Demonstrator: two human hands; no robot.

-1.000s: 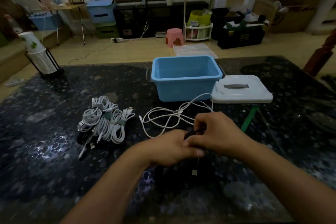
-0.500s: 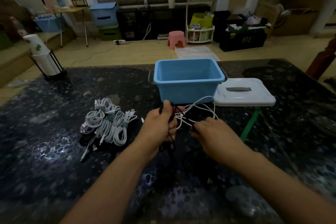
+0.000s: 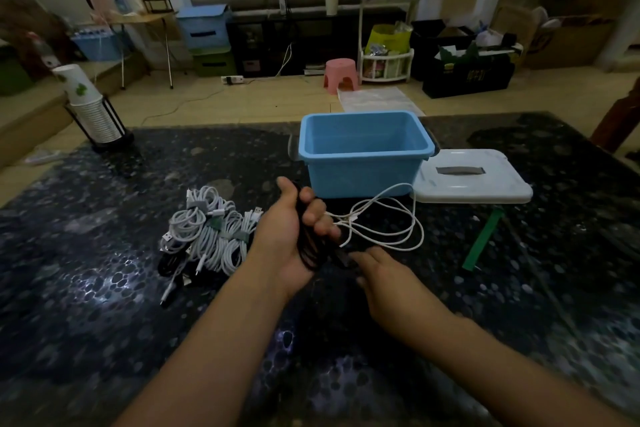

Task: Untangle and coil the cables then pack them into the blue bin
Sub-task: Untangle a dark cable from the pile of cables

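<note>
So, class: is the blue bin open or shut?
Open. The blue bin has no lid on; its white lid lies beside it on the table.

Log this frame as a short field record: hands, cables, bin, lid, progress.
left hand: raised, closed around a coiled black cable
right hand: low, fingertips at the black cable's loose end; grip unclear
loose white cable: uncoiled on the dark speckled table, in front of the bin
bundled white cables: tied, in a pile left of the hands
blue plastic bin: open, looks empty
white lid: flat on the table, right of the bin
progress: nothing packed yet
</note>
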